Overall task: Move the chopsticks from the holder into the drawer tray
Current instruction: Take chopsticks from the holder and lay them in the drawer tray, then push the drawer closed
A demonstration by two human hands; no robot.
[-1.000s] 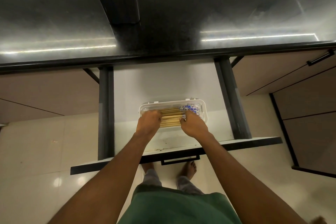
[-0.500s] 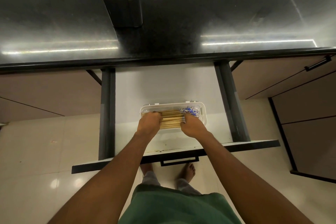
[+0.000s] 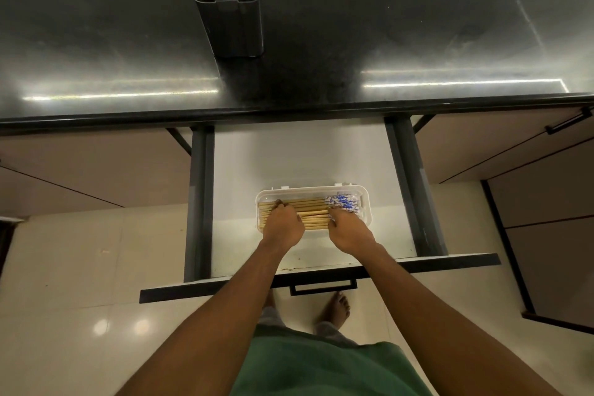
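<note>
A clear plastic tray (image 3: 366,202) lies in the open white drawer (image 3: 289,154). Several wooden chopsticks (image 3: 313,207) with blue-patterned ends lie side by side in the tray, running left to right. My left hand (image 3: 284,223) rests curled on the left part of the bundle. My right hand (image 3: 348,228) presses fingertips on the right part, near the patterned ends. The dark rectangular holder (image 3: 229,10) stands upright on the black counter, and its inside looks empty.
The black counter (image 3: 385,26) overhangs the drawer's back. Dark drawer rails (image 3: 201,202) run along both sides. The drawer front with a black handle (image 3: 323,286) is near my waist. Closed cabinets stand at right; my bare feet are on the tiled floor.
Both hands stay on the chopsticks in the tray with only slight finger shifts. The view has tilted a little, showing more of the holder.
</note>
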